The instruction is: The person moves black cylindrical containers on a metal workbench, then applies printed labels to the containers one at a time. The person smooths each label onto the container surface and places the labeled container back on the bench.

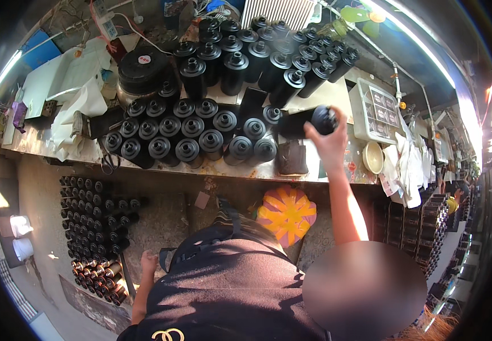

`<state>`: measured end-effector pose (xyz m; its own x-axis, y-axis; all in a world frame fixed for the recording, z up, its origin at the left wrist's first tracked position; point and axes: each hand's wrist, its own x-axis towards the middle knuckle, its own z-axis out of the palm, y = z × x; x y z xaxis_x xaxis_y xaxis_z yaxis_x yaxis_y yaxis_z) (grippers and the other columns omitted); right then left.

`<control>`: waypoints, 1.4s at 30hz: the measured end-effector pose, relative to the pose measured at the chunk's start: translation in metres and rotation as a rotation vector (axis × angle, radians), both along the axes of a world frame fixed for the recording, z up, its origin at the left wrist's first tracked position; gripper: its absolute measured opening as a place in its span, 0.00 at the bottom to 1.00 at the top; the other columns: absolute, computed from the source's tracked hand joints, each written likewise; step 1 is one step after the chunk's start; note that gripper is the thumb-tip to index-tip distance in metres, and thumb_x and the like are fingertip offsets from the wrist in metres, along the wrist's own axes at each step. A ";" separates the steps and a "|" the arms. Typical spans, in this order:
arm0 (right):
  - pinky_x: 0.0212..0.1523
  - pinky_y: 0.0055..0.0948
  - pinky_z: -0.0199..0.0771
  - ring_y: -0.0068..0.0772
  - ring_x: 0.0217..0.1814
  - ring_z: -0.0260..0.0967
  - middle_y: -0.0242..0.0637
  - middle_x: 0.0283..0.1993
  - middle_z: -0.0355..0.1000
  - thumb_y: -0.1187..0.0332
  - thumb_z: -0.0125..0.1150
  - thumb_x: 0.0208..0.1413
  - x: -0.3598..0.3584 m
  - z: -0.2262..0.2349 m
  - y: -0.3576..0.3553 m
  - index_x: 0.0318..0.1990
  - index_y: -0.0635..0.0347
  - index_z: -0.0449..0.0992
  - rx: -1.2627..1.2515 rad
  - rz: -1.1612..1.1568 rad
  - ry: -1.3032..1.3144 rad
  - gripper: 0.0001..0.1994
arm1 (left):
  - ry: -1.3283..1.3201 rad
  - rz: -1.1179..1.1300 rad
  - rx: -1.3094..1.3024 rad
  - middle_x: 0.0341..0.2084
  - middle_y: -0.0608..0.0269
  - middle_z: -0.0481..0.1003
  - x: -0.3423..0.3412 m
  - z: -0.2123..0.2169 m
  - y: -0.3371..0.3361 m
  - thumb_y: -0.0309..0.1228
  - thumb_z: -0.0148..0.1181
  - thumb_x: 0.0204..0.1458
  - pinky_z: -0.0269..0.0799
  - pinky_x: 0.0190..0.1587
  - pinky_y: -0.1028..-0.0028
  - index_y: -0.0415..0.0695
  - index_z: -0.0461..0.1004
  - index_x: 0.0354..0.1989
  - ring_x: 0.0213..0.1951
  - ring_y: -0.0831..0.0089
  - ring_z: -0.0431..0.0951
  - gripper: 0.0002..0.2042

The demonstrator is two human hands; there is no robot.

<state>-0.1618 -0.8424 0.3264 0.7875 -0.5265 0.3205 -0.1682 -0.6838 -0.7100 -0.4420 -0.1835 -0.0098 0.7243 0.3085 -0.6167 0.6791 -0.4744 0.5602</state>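
My right hand [328, 142] is raised over the workbench [172, 166] and grips a black cylindrical part [308, 121] that lies sideways, its round cap toward the right. Just to its left stand rows of the same black capped cylinders [189, 133], upright and close together. A taller group of black cylinders [268, 54] leans at the back of the bench. My left hand [148, 262] hangs low beside my hip, fingers loosely apart, holding nothing, close to a floor stack of small dark cylinders [95, 238].
White paper sheets [72, 85] and a black round lid [142, 65] lie at the bench's left. A white compartment tray [377, 108], a cream bowl [373, 157] and rags sit at its right. An orange and yellow cushion [287, 213] lies below. Dark stacks [427, 227] stand at right.
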 end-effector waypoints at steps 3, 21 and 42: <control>0.57 0.39 0.64 0.46 0.55 0.65 0.45 0.50 0.66 0.60 0.74 0.35 0.054 -0.039 -0.068 0.54 0.60 0.65 -0.192 -0.149 -0.118 0.36 | 0.016 -0.023 0.019 0.22 0.61 0.74 0.020 0.008 -0.015 0.26 0.65 0.46 0.72 0.31 0.72 0.37 0.68 0.52 0.25 0.74 0.75 0.23; 0.62 0.44 0.59 0.52 0.62 0.59 0.53 0.60 0.64 0.43 0.52 0.59 0.129 -0.159 -0.148 0.60 0.63 0.66 -0.464 -0.151 -0.012 0.33 | 0.113 0.227 0.020 0.29 0.55 0.80 -0.079 0.035 -0.091 0.37 0.64 0.48 0.74 0.39 0.65 0.42 0.70 0.50 0.34 0.63 0.80 0.22; 0.58 0.44 0.64 0.48 0.61 0.61 0.43 0.58 0.65 0.70 0.61 0.51 -0.140 -0.383 0.606 0.56 0.55 0.66 -0.306 1.778 0.616 0.23 | -0.221 0.560 0.369 0.48 0.50 0.71 -0.188 -0.083 0.165 0.28 0.60 0.50 0.70 0.50 0.62 0.42 0.70 0.50 0.47 0.52 0.74 0.18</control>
<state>-0.3018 -0.2361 -0.0566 0.3012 0.9165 -0.2631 0.6237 -0.3981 -0.6727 -0.6296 -0.0185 -0.0927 0.4919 0.8318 -0.2573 0.7656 -0.2725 0.5828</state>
